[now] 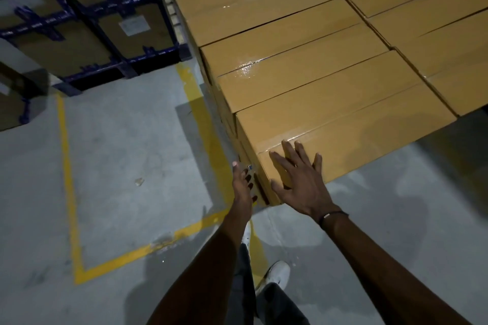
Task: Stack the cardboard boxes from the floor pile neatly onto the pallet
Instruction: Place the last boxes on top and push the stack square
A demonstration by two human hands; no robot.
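Observation:
A stack of tan, taped cardboard boxes fills the upper right. The nearest box (343, 124) lies at the stack's front left corner. My right hand (298, 179) rests flat on that box's top near its corner, fingers spread. Against the same box's left end face sits my left hand (244, 185), fingers apart. Behind it, a second box (303, 82) and a third box (277, 42) line up in a row. More boxes (435, 34) sit to the right. The pallet under the stack is hidden.
Grey concrete floor (132, 153) with yellow painted lines (66, 166) lies to the left. Blue racks (100, 8) holding labelled cartons stand at the back left. My white shoes (277, 274) are below the box corner.

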